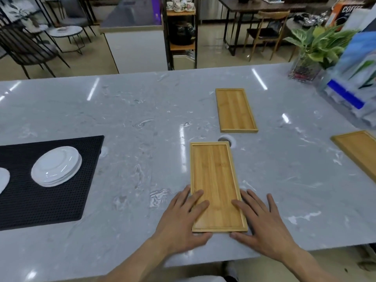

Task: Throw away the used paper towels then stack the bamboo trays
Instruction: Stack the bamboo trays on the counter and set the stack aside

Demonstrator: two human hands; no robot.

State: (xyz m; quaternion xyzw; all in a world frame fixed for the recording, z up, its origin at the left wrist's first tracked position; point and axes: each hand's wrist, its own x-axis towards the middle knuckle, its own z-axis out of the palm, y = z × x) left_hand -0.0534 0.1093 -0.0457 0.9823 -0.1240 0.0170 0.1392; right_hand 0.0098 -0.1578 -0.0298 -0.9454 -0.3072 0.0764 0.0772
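Three empty bamboo trays lie on the grey marble counter (pixel 142 119). The near tray (pixel 215 176) lies lengthwise right in front of me. My left hand (pixel 183 218) grips its near left corner, fingers over the rim and thumb at the front edge. My right hand (pixel 262 220) grips the near right corner the same way. A second tray (pixel 235 109) lies farther back, apart from the first. A third tray (pixel 358 151) is cut off by the right frame edge. No paper towels show.
A black perforated mat (pixel 40 204) at the left holds a stack of white plates (pixel 57 165). A round counter grommet (pixel 227 140) sits just behind the near tray. A potted plant (pixel 313 47) and a blue-white package (pixel 354 82) stand at the far right.
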